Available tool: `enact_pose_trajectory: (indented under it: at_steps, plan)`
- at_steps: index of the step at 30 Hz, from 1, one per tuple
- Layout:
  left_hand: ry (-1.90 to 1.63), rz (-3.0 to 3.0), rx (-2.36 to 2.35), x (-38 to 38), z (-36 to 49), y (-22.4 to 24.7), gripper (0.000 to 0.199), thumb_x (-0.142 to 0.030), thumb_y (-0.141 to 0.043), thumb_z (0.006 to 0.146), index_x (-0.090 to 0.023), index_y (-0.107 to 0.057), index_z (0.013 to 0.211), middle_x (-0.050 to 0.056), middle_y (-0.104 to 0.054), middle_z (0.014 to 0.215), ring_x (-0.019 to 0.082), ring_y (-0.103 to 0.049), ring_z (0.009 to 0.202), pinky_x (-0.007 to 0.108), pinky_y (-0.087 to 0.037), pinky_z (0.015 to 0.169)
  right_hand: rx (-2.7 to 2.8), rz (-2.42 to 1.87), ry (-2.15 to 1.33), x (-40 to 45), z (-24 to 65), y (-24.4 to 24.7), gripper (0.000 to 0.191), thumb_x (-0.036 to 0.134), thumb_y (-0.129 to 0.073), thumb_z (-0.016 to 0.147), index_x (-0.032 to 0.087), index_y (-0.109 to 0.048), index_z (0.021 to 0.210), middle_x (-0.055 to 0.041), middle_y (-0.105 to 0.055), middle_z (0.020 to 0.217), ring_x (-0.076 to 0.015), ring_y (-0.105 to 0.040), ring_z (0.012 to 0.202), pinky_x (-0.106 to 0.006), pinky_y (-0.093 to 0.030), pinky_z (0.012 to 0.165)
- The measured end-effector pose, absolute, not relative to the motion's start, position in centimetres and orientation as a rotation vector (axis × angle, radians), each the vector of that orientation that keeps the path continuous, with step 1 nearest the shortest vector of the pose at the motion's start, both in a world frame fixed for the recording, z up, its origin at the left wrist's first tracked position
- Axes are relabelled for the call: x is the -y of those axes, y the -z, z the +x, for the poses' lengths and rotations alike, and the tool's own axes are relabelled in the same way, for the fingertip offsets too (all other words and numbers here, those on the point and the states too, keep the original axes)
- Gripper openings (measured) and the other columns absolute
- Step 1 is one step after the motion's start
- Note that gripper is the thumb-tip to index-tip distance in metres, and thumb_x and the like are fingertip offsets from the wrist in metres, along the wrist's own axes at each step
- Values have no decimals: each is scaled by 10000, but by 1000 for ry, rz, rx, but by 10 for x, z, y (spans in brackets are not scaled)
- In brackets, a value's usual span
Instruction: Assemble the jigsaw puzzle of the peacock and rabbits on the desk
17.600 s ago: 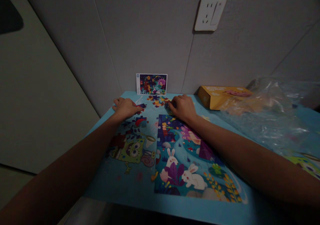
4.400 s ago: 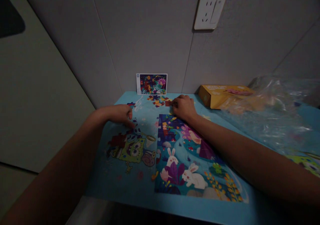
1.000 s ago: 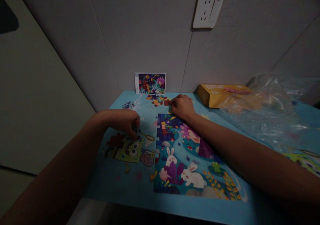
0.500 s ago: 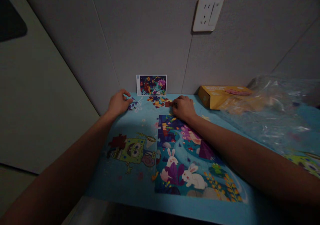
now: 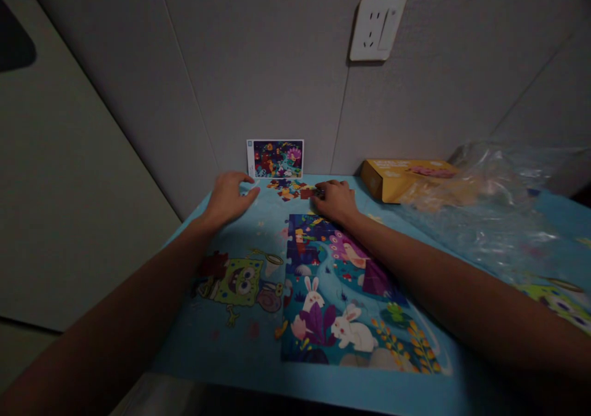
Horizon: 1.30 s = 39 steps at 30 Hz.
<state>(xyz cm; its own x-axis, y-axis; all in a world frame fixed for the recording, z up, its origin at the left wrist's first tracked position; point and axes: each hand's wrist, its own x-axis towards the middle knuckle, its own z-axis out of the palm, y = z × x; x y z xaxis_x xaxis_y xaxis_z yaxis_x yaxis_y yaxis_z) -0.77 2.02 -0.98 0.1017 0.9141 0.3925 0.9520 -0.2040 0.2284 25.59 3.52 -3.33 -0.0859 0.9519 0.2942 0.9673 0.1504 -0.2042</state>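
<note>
My left hand (image 5: 231, 199) is over the table's far left, thumb and fingers apart, with no piece visible between them. My right hand (image 5: 336, 200) rests at the far middle, fingers curled on a dark puzzle piece (image 5: 319, 192) at its fingertips. Left of that hand lies a group of loose puzzle pieces (image 5: 289, 189), orange, yellow and dark blue. Nearer to me is a partly joined jigsaw puzzle (image 5: 337, 299) with rabbits, a stream and a pink bird. Part of its right side is hidden under my right forearm.
A small picture card (image 5: 277, 159) leans on the wall behind the pieces. To the right are a yellow box (image 5: 392, 179) and crumpled clear plastic wrap (image 5: 489, 219). Dark red pieces (image 5: 213, 264) lie on the blue cartoon tablecloth (image 5: 221, 354). A wall socket (image 5: 377, 27) is above.
My left hand has moved slightly right and its fingers have spread. The purple pieces seen by it before are out of sight. My right hand has barely moved; the view has shifted slightly.
</note>
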Motion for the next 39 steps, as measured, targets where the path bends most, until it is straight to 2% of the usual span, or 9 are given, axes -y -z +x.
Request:
enact_pose_trajectory:
  at_steps: [2, 4, 8, 18, 24, 30, 34, 37, 39]
  plan:
    - [676, -2581, 1678, -13, 7, 13, 459, -453, -550, 889, -192, -622, 1260, 98, -600, 1349, 273, -473, 1294, 412, -315, 1125, 2119, -1824, 35, -36, 256, 33, 430, 402, -509, 897, 254, -640, 1280, -124, -620, 1297, -353, -498, 1173, -466, -422, 910]
    - [401, -2904, 1465, -7, 19, 17, 541, -475, -568, 876, -198, -575, 1340, 98, -484, 1489, 282, -382, 1390, 432, -256, 1168, 2125, -1814, 21, -37, 257, 33, 416, 364, -493, 906, 255, -638, 1280, -113, -620, 1305, -340, -505, 1173, -454, -419, 920]
    - [73, -3084, 1430, -2, 25, 21, 595, -498, -487, 926, -229, -460, 1456, 81, -254, 1623, 285, -239, 1482, 457, -189, 1198, 1993, -1891, 20, -40, 259, 35, 489, 358, -517, 890, 232, -581, 1358, -141, -609, 1318, -340, -510, 1191, -438, -410, 936]
    - [173, -3089, 1393, -4, 21, 22, 572, -479, -542, 907, -208, -514, 1410, 103, -322, 1594, 279, -313, 1453, 441, -248, 1184, 1953, -1903, -65, -49, 263, 37, 543, 431, -600, 856, 161, -581, 1328, -170, -665, 1239, -336, -583, 1173, -442, -442, 949]
    - [509, -3011, 1432, -5, 22, 23, 537, -420, -577, 872, -173, -566, 1349, 129, -518, 1455, 288, -443, 1361, 443, -314, 1151, 1863, -1824, -187, -52, 267, 38, 693, 408, -720, 754, 109, -531, 1351, -183, -669, 1229, -338, -611, 1143, -453, -454, 960]
    - [1323, -2939, 1738, -6, 35, 30, 611, -442, -611, 843, -161, -508, 1375, 157, -581, 1380, 308, -551, 1264, 439, -484, 989, 2032, -1118, -23, -44, 257, 45, 605, 326, -710, 768, 136, -545, 1318, -166, -658, 1196, -315, -596, 1080, -470, -463, 943]
    - [1727, -3070, 1738, -10, 43, 37, 520, -349, -691, 769, -132, -562, 1223, 118, -729, 1021, 256, -690, 995, 389, -535, 866, 2239, -698, -7, -31, 247, 42, 556, 327, -690, 820, 192, -519, 1332, -137, -642, 1171, -301, -572, 1074, -482, -478, 918]
    - [1797, -3105, 1807, -11, 42, 39, 415, -287, -693, 739, -142, -568, 1107, 36, -716, 776, 205, -702, 789, 351, -536, 779, 2251, -605, -28, -26, 244, 39, 548, 393, -671, 868, 218, -489, 1354, -133, -605, 1201, -291, -557, 1115, -483, -476, 950]
    - [1820, -3107, 1816, -12, 42, 38, 371, -266, -692, 720, -157, -574, 1054, 7, -698, 726, 186, -689, 734, 338, -525, 760, 2249, -587, -57, -26, 245, 39, 605, 470, -674, 861, 228, -470, 1375, -137, -571, 1229, -292, -549, 1140, -487, -475, 970]
